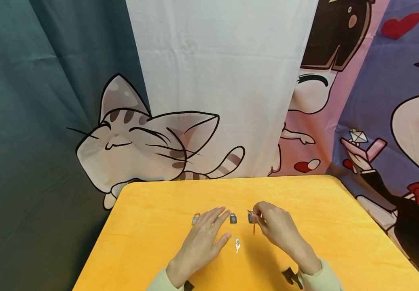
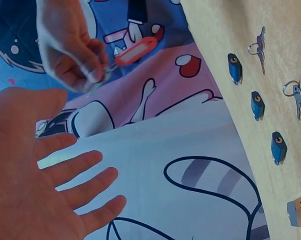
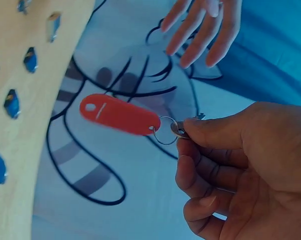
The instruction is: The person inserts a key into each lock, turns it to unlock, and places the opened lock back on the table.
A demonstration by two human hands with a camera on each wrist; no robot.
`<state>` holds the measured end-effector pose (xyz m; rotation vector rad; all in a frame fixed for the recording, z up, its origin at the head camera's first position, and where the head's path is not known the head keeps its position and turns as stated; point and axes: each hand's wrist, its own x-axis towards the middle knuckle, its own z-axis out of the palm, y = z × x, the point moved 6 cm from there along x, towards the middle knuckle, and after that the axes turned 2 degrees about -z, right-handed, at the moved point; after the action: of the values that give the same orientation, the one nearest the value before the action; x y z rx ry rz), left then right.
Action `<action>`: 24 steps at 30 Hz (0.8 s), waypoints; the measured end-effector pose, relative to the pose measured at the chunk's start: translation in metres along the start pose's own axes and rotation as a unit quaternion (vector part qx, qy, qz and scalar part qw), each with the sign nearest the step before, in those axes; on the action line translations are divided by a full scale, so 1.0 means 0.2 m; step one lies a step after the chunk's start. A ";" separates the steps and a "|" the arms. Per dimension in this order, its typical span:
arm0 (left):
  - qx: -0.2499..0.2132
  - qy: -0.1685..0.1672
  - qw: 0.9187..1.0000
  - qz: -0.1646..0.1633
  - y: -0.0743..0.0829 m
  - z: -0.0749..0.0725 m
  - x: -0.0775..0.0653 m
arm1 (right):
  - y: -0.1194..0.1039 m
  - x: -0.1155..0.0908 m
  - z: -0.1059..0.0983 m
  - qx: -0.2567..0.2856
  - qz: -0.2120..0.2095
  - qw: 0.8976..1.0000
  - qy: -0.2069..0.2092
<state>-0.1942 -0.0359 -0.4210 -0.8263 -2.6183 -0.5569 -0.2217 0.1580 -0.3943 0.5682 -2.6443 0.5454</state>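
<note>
Between thumb and forefinger, my right hand [image 1: 278,227] pinches a key [image 3: 179,130] by its head. From the key's ring hangs a red tag [image 3: 121,115], seen almost edge-on in the head view. Near those fingertips stands a blue padlock [image 1: 250,217], partly covered by the hand. My left hand [image 1: 205,235] hovers with fingers spread and nothing in them, as the left wrist view also shows. Beside its fingertips sits another blue padlock [image 1: 233,218]. Further left is a silver padlock [image 1: 195,218]. A small set of keys on a ring [image 1: 237,245] lies in front of the padlocks.
The left wrist view shows three blue padlocks in a row, a silver padlock [image 2: 298,211] at the end, and two key sets, one farther keys [image 2: 261,50]. A yellow table [image 1: 140,250] carries them. Printed curtains [image 1: 216,60] hang behind its back edge.
</note>
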 end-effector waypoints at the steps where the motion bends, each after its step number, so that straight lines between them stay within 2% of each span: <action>1: -0.003 0.007 1.000 0.001 0.00 -0.01 0.00 | -0.02 0.00 -0.01 0.005 -0.006 1.000 0.006; 8: -0.032 0.065 0.997 0.011 0.02 -0.07 0.00 | -0.12 0.01 -0.08 0.015 -0.052 0.998 0.037; 15: -0.073 0.111 0.991 0.024 0.05 -0.12 0.01 | -0.19 0.01 -0.10 0.033 -0.093 0.994 0.048; 24: -0.138 0.147 0.979 0.040 0.06 -0.17 0.00 | -0.28 -0.02 -0.12 0.054 -0.146 0.986 0.055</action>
<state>-0.1809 -0.0419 -0.3889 -0.8516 -2.2587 -0.9566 -0.1870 0.1220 -0.3597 0.9121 -2.3815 0.6112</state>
